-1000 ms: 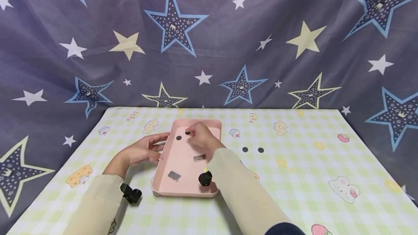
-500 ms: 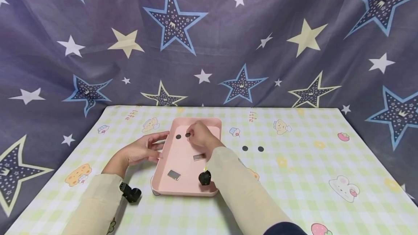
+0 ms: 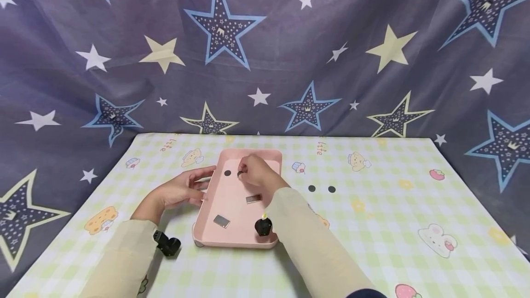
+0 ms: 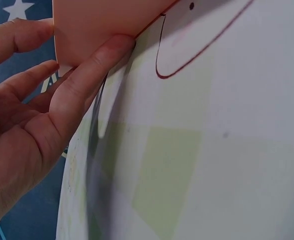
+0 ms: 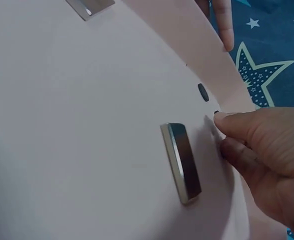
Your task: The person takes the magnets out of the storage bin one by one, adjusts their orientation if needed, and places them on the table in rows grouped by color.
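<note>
A shallow pink tray [image 3: 232,243] lies on the table. My left hand [image 3: 182,190] rests against the outside of its left wall, fingers and thumb nearly straight, as the left wrist view also shows. Inside the far end of the tray, my right hand [image 3: 256,171] pinches a small black disc [image 3: 239,174] between thumb and finger; most of the disc is hidden in the right wrist view. Another black disc [image 3: 227,173] lies just left of it. Nearer to me in the tray are a shiny metal block [image 5: 182,162] and a second flat metal block [image 3: 221,221].
Two more black discs, a left one [image 3: 312,188] and a right one [image 3: 331,189], lie on the checked tablecloth [image 3: 385,243] right of the tray. A starry curtain [image 3: 265,49] hangs behind the table. A small black camera [image 3: 167,243] sits at the left cuff.
The disc at my right fingertips has shifted slightly toward me and is now more covered by the fingers. My left hand and the tray stay in place.
</note>
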Motion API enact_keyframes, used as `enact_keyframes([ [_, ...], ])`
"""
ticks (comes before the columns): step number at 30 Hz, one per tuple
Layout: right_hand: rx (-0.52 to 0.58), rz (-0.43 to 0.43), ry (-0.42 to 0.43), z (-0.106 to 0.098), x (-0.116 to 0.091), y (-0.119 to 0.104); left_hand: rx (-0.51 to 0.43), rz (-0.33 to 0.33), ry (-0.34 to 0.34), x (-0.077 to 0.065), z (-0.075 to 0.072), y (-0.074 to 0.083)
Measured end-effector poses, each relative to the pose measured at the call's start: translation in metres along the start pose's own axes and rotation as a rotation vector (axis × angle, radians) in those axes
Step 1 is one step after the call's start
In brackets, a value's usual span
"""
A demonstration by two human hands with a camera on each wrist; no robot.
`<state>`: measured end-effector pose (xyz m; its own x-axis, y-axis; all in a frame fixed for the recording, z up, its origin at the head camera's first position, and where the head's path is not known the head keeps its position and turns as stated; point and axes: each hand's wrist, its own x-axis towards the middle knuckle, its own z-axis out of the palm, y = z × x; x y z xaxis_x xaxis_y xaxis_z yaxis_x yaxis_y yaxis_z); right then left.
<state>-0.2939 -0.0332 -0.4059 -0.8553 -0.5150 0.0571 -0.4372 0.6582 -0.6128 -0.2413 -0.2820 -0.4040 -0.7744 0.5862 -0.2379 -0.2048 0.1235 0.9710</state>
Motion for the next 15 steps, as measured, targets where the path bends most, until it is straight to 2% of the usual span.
enact_keyframes([
  [15, 0.105, -0.054, 0.004, -0.0101, -0.0059, -0.0090, 0.000, -0.011, 0.007, -0.0016, 0.0023, 0.0034],
])
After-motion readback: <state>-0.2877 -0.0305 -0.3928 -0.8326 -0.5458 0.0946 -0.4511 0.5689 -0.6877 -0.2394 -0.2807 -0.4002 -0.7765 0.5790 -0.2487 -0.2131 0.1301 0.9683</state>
